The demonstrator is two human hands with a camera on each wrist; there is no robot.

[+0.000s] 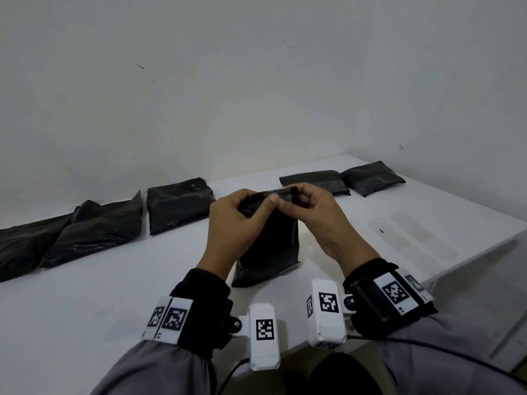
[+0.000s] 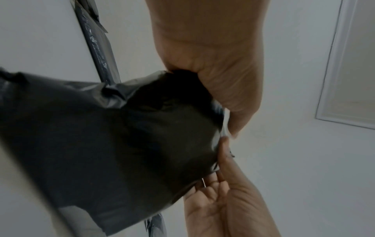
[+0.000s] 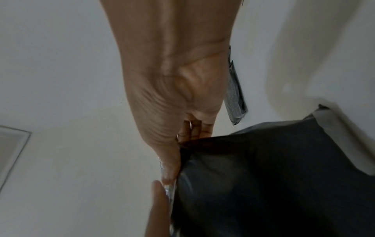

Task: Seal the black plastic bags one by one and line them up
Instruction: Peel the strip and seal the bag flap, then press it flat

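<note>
While the soft black plastic bag (image 1: pixel 268 246) stands upright at the near middle of the white table (image 1: pixel 114 295), the left hand (image 1: pixel 236 220) and right hand (image 1: pixel 319 215) pinch its top edge, which runs left to right between them.

Our left hand (image 1: pixel 233 220) and right hand (image 1: pixel 316 215) pinch the black bag's (image 1: pixel 271 249) top edge above the desk (image 1: pixel 114 295).

leftmost bag (image 1: pixel 17 246) cut off, held bag's (image 1: pixel 271 246) flap — hand-hidden
</note>
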